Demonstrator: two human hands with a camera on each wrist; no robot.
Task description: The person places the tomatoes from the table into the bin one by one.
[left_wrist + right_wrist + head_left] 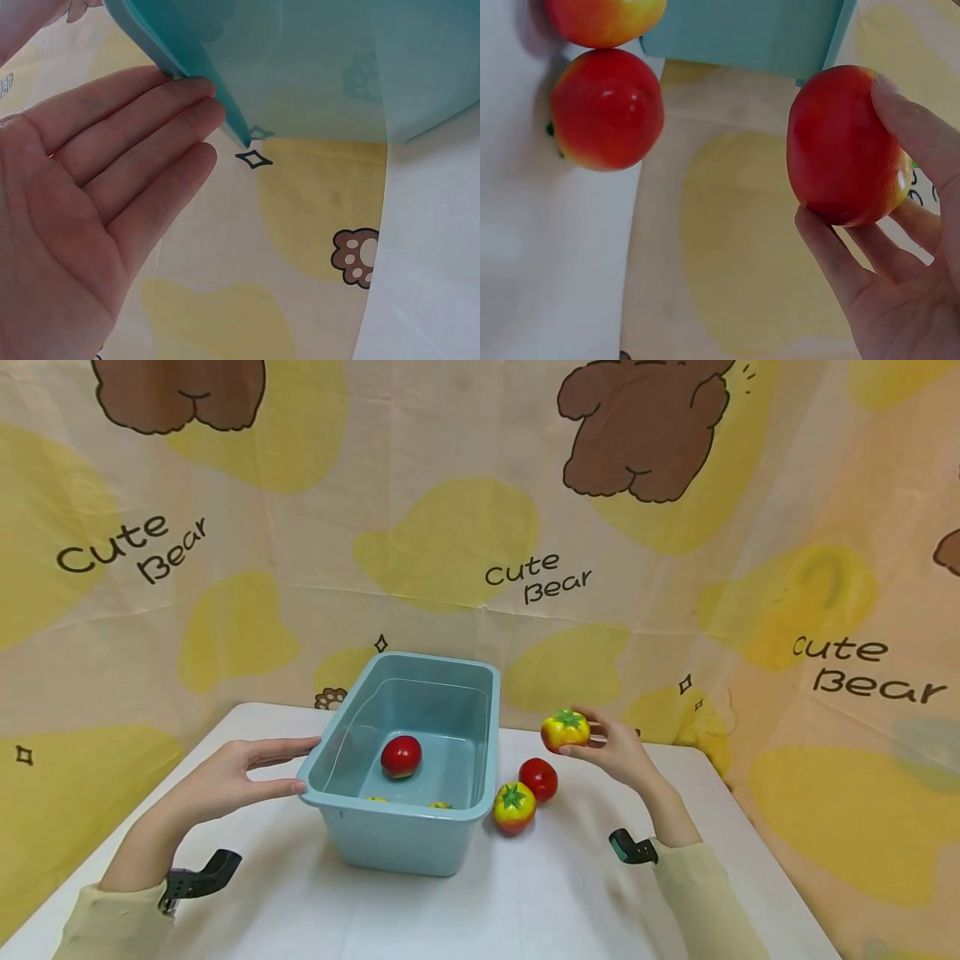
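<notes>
bin (420, 839) top: open | R of bin: 2 tomatoes (527, 793) block | front table (480, 910): free, prob.

Both forearms reach forward in pale yellow sleeves, each wrist wearing a dark strap. The left hand (232, 772) is stretched out flat, palm turned inward, fingers (142, 112) straight and close together, thumb below them. The right hand (618, 747) is raised with the wrist bent back, its fingers (915, 127) and thumb curled in a light fingertip grip.
</notes>
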